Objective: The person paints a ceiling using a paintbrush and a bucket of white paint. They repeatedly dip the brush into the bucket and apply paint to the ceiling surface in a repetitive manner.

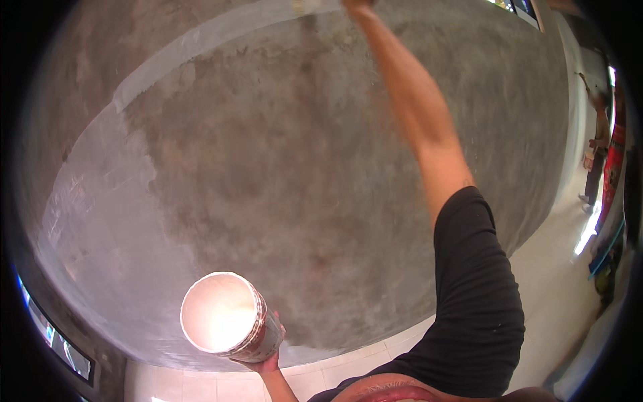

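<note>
While the left grip [268, 362] is wrapped round the base and side of the bucket [260, 343], the right grip [360, 3] is cut off by the top edge, so I cannot tell how its fingers are set or whether they hold the blurred pale thing [308, 6] just to its left, perhaps a brush. The bucket is low and left of centre, in front of the wall [301, 167], its mouth toward the camera; glare hides how full it is.

A lighter grey coat [100, 181] covers the wall's left part and runs as a curved band across the top toward the pale thing. Judging by that, mainly the border looks done; the broad darker middle and the right side look left to cover.

The right arm [418, 104] reaches high, almost straight, bare below a black sleeve [479, 281]. The left forearm [280, 388] rises from the lower edge. Beyond, at far right, another person [599, 134] stands on the pale floor [549, 268].
</note>
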### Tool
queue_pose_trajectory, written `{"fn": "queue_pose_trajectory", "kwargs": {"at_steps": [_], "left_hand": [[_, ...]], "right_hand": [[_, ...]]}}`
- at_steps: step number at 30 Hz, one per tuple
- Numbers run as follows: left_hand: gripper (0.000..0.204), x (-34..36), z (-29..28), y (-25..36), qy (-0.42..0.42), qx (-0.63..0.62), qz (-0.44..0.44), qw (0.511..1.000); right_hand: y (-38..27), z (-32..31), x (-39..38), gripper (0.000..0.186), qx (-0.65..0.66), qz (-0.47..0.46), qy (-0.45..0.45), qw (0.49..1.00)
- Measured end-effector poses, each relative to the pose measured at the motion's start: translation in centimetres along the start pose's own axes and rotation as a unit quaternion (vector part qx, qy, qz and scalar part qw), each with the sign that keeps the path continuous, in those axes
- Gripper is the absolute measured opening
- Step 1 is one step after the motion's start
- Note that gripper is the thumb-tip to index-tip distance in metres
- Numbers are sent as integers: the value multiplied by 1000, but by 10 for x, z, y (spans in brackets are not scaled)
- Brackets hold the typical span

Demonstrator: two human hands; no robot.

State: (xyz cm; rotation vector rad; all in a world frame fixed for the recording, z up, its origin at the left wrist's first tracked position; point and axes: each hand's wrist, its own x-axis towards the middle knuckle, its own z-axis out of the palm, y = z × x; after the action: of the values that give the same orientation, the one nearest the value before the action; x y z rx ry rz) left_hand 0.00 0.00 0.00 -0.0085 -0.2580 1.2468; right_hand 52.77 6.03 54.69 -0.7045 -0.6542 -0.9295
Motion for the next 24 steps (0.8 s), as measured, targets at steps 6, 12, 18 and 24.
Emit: {"fn": "queue_pose_trajectory", "kwargs": {"at_steps": [6,12,18,24], "left_hand": [[109,-25,-68,16,21,201,0,979],[95,12,-46,-1,-135,182,-24,974],[100,-4,-54,8,-13,68,-68,995],[100,2,-76,24,3,138,-44,989]], "right_hand": [[131,-134,80,26,-296,-82,81,948],[133,-171,151,55,-375,-15,62,925],[44,-187,50,46,125,112,-39,985],[-29,-198,-102,41,222,83,-359,903]]}}
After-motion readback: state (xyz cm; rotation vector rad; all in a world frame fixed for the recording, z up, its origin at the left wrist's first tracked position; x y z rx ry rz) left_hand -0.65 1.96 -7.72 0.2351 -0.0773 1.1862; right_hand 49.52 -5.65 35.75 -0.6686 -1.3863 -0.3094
